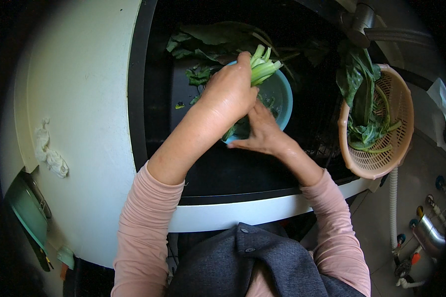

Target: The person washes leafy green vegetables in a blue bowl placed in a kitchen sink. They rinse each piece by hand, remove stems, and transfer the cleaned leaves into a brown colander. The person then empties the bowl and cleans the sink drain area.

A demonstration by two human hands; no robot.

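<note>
My left hand [232, 87] is closed around a bunch of leafy greens, whose pale cut stalks [264, 67] stick out past the thumb at the upper right. Below it lies a light blue plastic basin [287, 100] in a dark sink, with water and green leaves inside. My right hand [264, 130] is at the basin's near side, just under the left wrist, fingers spread, with the thumb over the rim. Whether its fingertips touch the leaves is hidden behind the left hand.
Large leaves [215, 35] lie at the sink's far side. A peach plastic colander [407, 111] with greens stands at the right, near the faucet [363, 22]. On the white counter [93, 130] at left lies a crumpled white cloth or tissue [50, 152].
</note>
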